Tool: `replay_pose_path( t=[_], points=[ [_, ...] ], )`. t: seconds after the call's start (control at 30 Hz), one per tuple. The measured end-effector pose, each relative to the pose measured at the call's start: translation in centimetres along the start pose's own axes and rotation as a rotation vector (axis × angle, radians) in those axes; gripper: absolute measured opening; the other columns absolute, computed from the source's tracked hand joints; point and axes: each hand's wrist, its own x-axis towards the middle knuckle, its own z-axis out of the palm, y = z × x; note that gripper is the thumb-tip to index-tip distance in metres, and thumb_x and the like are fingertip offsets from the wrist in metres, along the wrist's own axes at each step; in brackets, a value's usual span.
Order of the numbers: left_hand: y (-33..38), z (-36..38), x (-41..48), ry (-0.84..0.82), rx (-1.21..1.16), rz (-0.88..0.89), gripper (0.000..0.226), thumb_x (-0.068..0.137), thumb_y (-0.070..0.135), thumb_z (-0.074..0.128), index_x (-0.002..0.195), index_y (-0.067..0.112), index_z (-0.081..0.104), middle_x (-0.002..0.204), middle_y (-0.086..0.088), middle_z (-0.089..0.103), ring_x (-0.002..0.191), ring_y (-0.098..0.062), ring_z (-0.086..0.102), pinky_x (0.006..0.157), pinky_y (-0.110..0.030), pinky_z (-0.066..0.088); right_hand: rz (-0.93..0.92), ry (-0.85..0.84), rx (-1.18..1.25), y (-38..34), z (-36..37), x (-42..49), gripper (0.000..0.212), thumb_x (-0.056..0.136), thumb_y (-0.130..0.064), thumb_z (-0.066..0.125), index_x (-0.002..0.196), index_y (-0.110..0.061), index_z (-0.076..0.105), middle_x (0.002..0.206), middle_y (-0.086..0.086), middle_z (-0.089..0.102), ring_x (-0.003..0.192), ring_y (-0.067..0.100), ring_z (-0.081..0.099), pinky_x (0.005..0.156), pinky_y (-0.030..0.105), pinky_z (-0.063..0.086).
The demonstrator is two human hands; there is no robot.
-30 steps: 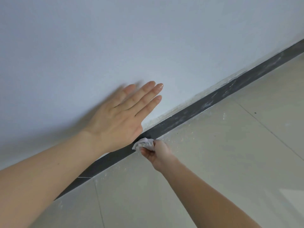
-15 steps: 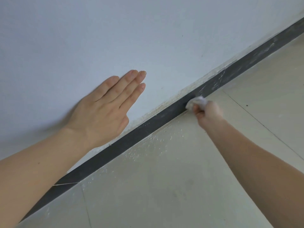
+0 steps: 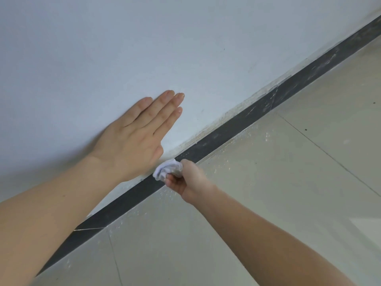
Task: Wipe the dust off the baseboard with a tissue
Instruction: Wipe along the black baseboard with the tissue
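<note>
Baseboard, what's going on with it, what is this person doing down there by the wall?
A person is wiping the dark baseboard with a crumpled white tissue. The right hand pinches the tissue and holds it against the baseboard. The left hand lies flat on the white wall just above, fingers straight. Farther along to the right the baseboard shows pale dusty streaks, and white specks lie on the floor tiles beside it.

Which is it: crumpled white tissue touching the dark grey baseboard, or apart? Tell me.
Touching: head view shows the right hand pressing the tissue onto the baseboard, no gap.
</note>
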Motion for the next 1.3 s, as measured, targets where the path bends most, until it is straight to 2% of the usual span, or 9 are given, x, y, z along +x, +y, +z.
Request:
replay_pose_path(
  t=[0.23, 0.33, 0.5, 0.6, 0.7, 0.77, 0.87, 1.07, 1.3],
  points=[
    [-0.1, 0.1, -0.1, 0.009, -0.035, -0.003, 0.066, 0.094, 0.026, 0.025, 0.154, 0.005, 0.012, 0.162, -0.010, 0.003, 0.149, -0.024, 0.004, 0.121, -0.037, 0.000, -0.539, 0.253, 0.092, -11.4, -7.5, -2.2, 0.025, 0.079, 0.021, 0.038, 0.070, 0.004, 0.054, 0.081, 0.017, 0.061, 0.065, 0.019, 0.059, 0.052, 0.018, 0.052],
    [0.0, 0.0, 0.0, 0.006, -0.049, -0.009, 0.065, 0.094, 0.025, 0.024, 0.154, 0.005, 0.013, 0.162, -0.009, 0.004, 0.149, -0.024, 0.004, 0.121, -0.037, -0.002, -0.696, 0.352, 0.291, -15.1, -10.7, -4.6, 0.025, 0.084, 0.015, 0.033, 0.081, 0.002, 0.054, 0.084, 0.014, 0.064, 0.058, 0.014, 0.057, 0.055, 0.017, 0.052],
    [0.0, -0.2, 0.0, -0.012, -0.047, -0.015, 0.066, 0.092, 0.025, 0.028, 0.154, 0.005, 0.014, 0.162, -0.009, 0.004, 0.149, -0.024, 0.004, 0.121, -0.036, -0.005, -0.388, 0.081, -0.355, -7.2, -6.4, -4.2, 0.022, 0.077, 0.005, 0.051, 0.081, -0.006, 0.070, 0.063, -0.003, 0.062, 0.040, 0.006, 0.038, 0.040, 0.015, 0.036],
    [0.0, -0.4, 0.1, -0.018, -0.066, -0.007, 0.067, 0.091, 0.024, 0.031, 0.154, 0.005, 0.016, 0.162, -0.009, 0.006, 0.149, -0.024, 0.005, 0.121, -0.037, -0.002, -0.104, -0.072, -0.298, -0.5, -1.4, -3.8, 0.035, 0.088, -0.005, 0.032, 0.081, -0.001, 0.066, 0.058, 0.002, 0.066, 0.050, 0.013, 0.054, 0.051, 0.021, 0.054],
    [-0.1, -0.4, -0.1, -0.027, -0.047, 0.016, 0.067, 0.091, 0.023, 0.028, 0.154, 0.005, 0.015, 0.162, -0.010, 0.004, 0.149, -0.024, 0.005, 0.120, -0.037, -0.001, -0.023, -0.150, -0.153, 0.8, 1.4, -2.5, 0.034, 0.085, 0.008, 0.030, 0.095, 0.012, 0.062, 0.079, 0.013, 0.071, 0.067, 0.022, 0.065, 0.071, 0.026, 0.059],
    [-0.2, -0.2, -0.2, -0.030, -0.007, 0.025, 0.065, 0.092, 0.024, 0.023, 0.154, 0.005, 0.013, 0.162, -0.010, 0.002, 0.149, -0.025, 0.004, 0.120, -0.038, -0.001, -0.036, -0.056, -0.028, -0.9, 1.1, -0.6, 0.033, 0.083, 0.016, 0.035, 0.108, 0.021, 0.056, 0.098, 0.026, 0.069, 0.081, 0.033, 0.068, 0.076, 0.031, 0.060],
    [0.2, -0.1, -0.1, -0.045, -0.004, 0.018, 0.064, 0.094, 0.026, 0.020, 0.155, 0.007, 0.012, 0.162, -0.009, 0.002, 0.149, -0.024, 0.004, 0.120, -0.038, -0.003, -0.162, 0.076, 0.120, -4.7, -1.3, -0.1, 0.038, 0.081, 0.020, 0.034, 0.115, 0.024, 0.050, 0.108, 0.035, 0.064, 0.073, 0.036, 0.066, 0.052, 0.026, 0.058],
    [-0.1, -0.5, -0.3, -0.087, -0.035, 0.008, 0.066, 0.093, 0.027, 0.019, 0.155, 0.008, 0.007, 0.162, -0.008, -0.003, 0.149, -0.024, -0.002, 0.119, -0.037, -0.008, -0.470, 0.408, 0.398, -9.7, -6.9, -3.6, 0.028, 0.088, 0.015, 0.030, 0.082, 0.006, 0.057, 0.072, 0.019, 0.069, 0.054, 0.019, 0.063, 0.054, 0.021, 0.057],
    [0.1, -1.8, 2.0, -0.078, -0.064, 0.004, 0.069, 0.090, 0.031, 0.018, 0.154, 0.009, 0.004, 0.160, -0.011, -0.007, 0.148, -0.026, -0.005, 0.117, -0.041, -0.013, -0.330, 0.407, 0.112, -7.3, -6.2, -7.1, 0.018, 0.088, 0.001, 0.046, 0.099, -0.002, 0.060, 0.097, 0.017, 0.067, 0.071, 0.023, 0.065, 0.058, 0.026, 0.058]
  ],
)
